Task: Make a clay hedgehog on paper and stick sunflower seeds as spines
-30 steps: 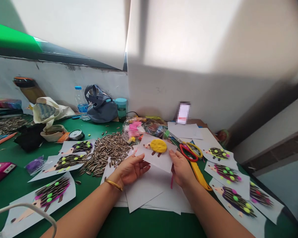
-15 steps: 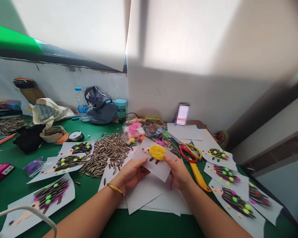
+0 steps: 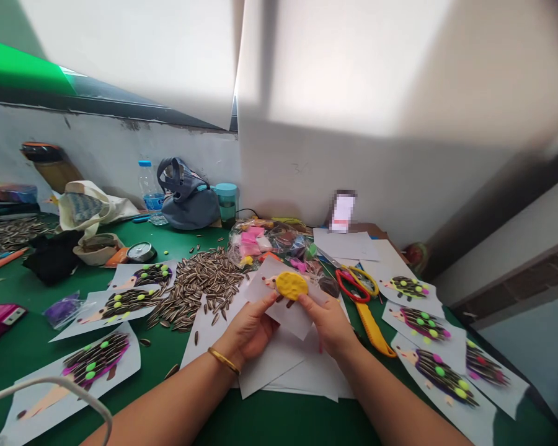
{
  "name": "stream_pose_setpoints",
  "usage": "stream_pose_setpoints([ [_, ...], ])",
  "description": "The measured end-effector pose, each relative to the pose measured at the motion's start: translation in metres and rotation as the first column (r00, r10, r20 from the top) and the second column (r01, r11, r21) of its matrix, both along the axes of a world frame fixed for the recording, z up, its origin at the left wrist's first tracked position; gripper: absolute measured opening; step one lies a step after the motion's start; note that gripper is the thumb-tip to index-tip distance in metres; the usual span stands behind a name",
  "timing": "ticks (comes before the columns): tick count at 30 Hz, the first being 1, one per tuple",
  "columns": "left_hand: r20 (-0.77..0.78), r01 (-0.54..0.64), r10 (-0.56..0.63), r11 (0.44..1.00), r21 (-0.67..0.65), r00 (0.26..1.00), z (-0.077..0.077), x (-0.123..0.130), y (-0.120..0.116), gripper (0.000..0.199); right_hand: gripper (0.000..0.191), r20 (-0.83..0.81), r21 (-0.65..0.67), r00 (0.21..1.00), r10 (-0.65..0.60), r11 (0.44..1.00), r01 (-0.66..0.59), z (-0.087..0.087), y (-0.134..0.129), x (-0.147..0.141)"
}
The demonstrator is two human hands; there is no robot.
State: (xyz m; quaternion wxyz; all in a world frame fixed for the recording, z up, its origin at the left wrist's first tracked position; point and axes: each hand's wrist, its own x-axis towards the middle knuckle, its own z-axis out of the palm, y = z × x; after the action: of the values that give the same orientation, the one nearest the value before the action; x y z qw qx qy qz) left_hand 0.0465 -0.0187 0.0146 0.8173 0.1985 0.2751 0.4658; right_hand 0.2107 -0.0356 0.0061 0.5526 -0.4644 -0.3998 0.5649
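Both hands hold a small white paper card point(image 3: 297, 321) raised over loose white sheets point(image 3: 279, 362). On the card is a hedgehog figure with a yellow clay body point(image 3: 292, 286), a pale face and brown feet. My left hand point(image 3: 253, 328), with a gold bangle at its wrist, grips the card's left edge, thumb on top. My right hand point(image 3: 328, 319) pinches the right side, its thumb touching the lower right of the yellow clay. A heap of striped sunflower seeds point(image 3: 209, 279) lies to the left of the card.
Scissors point(image 3: 353, 285) and a yellow utility knife point(image 3: 374, 331) lie on the right. Hedgehog pictures with seed spines flank both sides, such as one card point(image 3: 121, 371) at left. Behind are bagged clay point(image 3: 255, 241), a blue bag point(image 3: 190, 201) and a phone point(image 3: 343, 210). A white cable point(image 3: 74, 390) crosses the lower left.
My right hand and its thumb have shifted slightly left along the lower edge of the yellow clay. The card has moved a little left and up, still held by both hands.
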Motion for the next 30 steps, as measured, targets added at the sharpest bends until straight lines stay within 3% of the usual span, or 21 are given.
stream_pose_setpoints([
  [8,-0.007,-0.083,0.084,0.996,0.008,0.996,-0.0013,0.0028,-0.0015,0.049,0.037,0.167,0.056,0.985,0.030,0.998,-0.040,0.0051,-0.0065,-0.0112],
  [16,-0.059,-0.106,0.105,0.994,-0.014,0.993,-0.0019,0.0019,-0.0001,0.042,0.039,0.046,-0.018,0.998,0.052,0.999,-0.051,0.0046,-0.0038,-0.0063],
  [23,-0.078,-0.150,0.148,0.989,-0.014,0.986,0.0004,0.0036,-0.0001,0.048,0.041,-0.006,-0.025,0.999,0.053,0.998,-0.053,0.0052,-0.0027,-0.0050],
  [30,-0.081,-0.170,0.168,0.985,-0.014,0.982,-0.0004,0.0018,0.0024,0.051,0.041,0.061,-0.037,0.995,0.078,0.996,-0.076,0.0105,-0.0034,-0.0047],
])
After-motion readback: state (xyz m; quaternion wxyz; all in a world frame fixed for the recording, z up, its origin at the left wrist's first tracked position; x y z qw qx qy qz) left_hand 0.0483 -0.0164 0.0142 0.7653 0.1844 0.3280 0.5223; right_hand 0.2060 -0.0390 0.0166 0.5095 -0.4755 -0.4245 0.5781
